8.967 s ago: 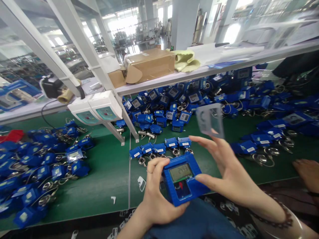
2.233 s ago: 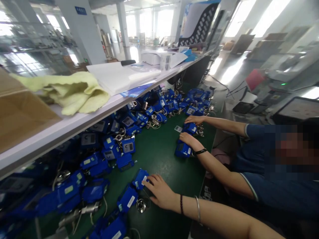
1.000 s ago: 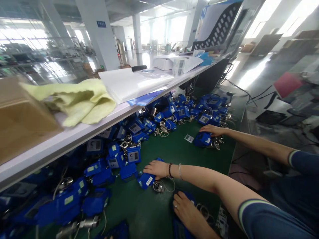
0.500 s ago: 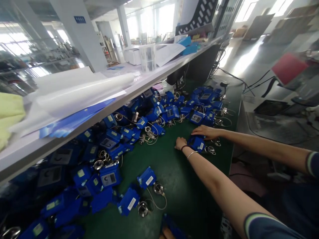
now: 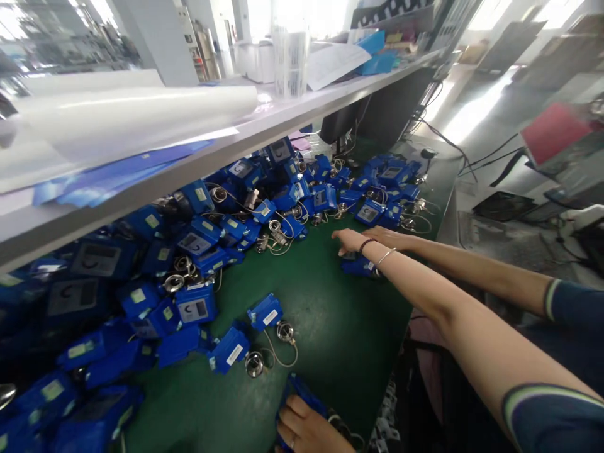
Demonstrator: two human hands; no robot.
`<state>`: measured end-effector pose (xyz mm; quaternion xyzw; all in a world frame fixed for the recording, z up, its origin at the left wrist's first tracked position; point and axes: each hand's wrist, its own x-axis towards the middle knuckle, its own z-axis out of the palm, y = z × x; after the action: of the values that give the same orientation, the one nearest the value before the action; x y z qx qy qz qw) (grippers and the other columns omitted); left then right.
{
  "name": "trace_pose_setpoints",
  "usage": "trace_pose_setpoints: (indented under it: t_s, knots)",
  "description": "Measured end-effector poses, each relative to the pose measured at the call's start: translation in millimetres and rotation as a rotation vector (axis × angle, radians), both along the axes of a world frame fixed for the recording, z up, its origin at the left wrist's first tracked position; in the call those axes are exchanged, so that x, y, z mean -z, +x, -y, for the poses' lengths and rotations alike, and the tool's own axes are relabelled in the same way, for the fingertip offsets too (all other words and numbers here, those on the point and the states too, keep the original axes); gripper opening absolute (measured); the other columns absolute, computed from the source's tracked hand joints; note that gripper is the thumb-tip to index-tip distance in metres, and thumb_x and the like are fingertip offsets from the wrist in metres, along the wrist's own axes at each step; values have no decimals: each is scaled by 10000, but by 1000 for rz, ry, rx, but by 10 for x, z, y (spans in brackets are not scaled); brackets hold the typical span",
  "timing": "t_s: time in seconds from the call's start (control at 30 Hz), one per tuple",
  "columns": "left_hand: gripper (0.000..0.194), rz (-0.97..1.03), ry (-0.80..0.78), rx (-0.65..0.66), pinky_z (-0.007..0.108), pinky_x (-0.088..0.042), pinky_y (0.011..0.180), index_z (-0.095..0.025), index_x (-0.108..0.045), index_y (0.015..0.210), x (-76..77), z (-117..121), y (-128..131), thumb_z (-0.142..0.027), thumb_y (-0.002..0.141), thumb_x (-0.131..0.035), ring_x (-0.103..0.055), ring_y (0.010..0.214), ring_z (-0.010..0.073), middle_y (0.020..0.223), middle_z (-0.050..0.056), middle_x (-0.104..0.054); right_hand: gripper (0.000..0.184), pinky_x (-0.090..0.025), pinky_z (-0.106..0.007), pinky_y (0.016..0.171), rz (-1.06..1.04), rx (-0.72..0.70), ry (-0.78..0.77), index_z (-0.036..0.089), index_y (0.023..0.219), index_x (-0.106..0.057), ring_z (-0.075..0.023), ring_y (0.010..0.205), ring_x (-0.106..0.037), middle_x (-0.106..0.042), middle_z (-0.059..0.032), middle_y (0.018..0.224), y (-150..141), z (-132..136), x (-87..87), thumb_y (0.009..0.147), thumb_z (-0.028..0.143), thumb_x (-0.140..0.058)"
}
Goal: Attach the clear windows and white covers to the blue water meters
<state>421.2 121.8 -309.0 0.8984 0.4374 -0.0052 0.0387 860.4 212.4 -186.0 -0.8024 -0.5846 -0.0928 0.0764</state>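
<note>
hands of the operator: two. the left hand (image 5: 309,429) is at the lower edge of the view; its fingers curl down over one near blue device (image 5: 299,382) and hold it on the green bench (image 5: 325,308). one ring (image 5: 293,442) is worn on this hand.

the right hand (image 5: 352,241) is extended to one far blue device (image 5: 357,268), which sits partly hidden under it. the index finger is straight and the thumb points down, with a narrow gap between; whether these fingers grip the case cannot be told. the right wrist carries two bands: one dark beaded bracelet (image 5: 365,244) and one silver bangle (image 5: 387,256).

one co-worker's hand (image 5: 384,236) lies just behind the right hand, partly covered by it.

two labelled blue devices, a first unit (image 5: 264,308) and a second unit (image 5: 229,346), lie side by side between the two hands. each is near one metal fitting, two in total: fitting a (image 5: 285,331) and fitting b (image 5: 254,363).

a pile of blue devices (image 5: 195,307), too crowded to count, extends under one white shelf (image 5: 306,113).
</note>
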Motion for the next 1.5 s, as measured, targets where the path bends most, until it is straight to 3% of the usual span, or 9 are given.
trace_pose_setpoints:
  t_s: [0.13, 0.2, 0.37, 0.5, 0.7, 0.87, 0.97, 1.2, 1.5]
  knots:
    - [443, -2, 54, -258, 432, -539, 581, -187, -470, 1268, -158, 295, 109, -187, 830, -406, -661, 848, 315, 914, 138, -683, 289, -526, -371, 781, -65, -195, -191, 138, 999, -638, -171, 901, -629, -639, -59, 1072, -469, 40, 21, 967, 300, -401]
    - [566, 45, -4, -293, 514, -532, 743, -171, -407, 1330, -239, 462, -60, -152, 766, -462, -614, 1011, 348, 1042, 166, -663, 222, -530, -389, 817, -121, -334, -252, 213, 1105, -601, -194, 984, -595, -586, -79, 1202, -1059, 159, 184, 905, 297, -553]
    - [785, 136, -291, -179, 375, -468, 1010, -57, -324, 1368, -453, 759, -681, -150, 631, -577, -478, 1247, 276, 1350, 174, -505, 291, -488, -453, 885, -250, -639, -376, 210, 1172, -555, -232, 1062, -561, -555, -84, 1237, -2819, 748, 583, 903, 323, -554]
    - [710, 142, -329, -249, 406, -464, 1013, -53, -346, 1358, -556, 741, -643, -174, 699, -581, -498, 1226, 280, 1351, 185, -503, 367, -409, -552, 958, -277, -705, -416, 189, 1230, -535, -304, 1141, -506, -571, -139, 1231, -3511, 1186, 638, 869, 224, -588]
    - [880, 121, -394, -387, 379, -456, 1022, -44, -252, 1409, -645, 617, -346, -221, 652, -663, -480, 1239, 277, 1375, 194, -470, 490, -367, -557, 1012, -171, -638, -383, 199, 1288, -497, -336, 1161, -485, -601, -140, 1214, -3644, 1321, 631, 806, 126, -544]
    - [714, 45, -379, -396, 364, -507, 940, -108, -258, 1428, -704, 518, -252, -203, 783, -551, -544, 1154, 249, 1334, 163, -509, 503, -396, -507, 1027, -125, -634, -379, 223, 1283, -489, -304, 1131, -527, -638, -96, 1178, -3666, 1288, 608, 789, 129, -464]
    - [619, 7, -344, -399, 388, -528, 895, -153, -284, 1426, -720, 478, -216, -179, 843, -491, -563, 1112, 256, 1268, 157, -552, 557, -481, -497, 915, -110, -621, -356, 298, 1253, -499, -292, 1068, -579, -654, -65, 1161, -3332, 1174, 507, 743, 79, -453]
    - [551, -91, -335, -353, 449, -563, 799, -142, -291, 1420, -719, 440, -252, -107, 883, -408, -561, 1104, 298, 1254, 192, -546, 499, -572, -366, 695, -60, -744, -367, 106, 1122, -567, -283, 1018, -624, -664, -167, 1111, -2518, 1000, 388, 629, 100, -493]
    - [481, -73, -346, -136, 474, -548, 841, -110, -414, 1343, -697, 309, -1169, -236, 882, -473, -535, 1155, 333, 1235, 197, -573, 440, -593, -382, 696, -141, -682, -287, 133, 1061, -628, -286, 945, -658, -692, -162, 1048, -3471, 1212, 431, 642, 60, -516]
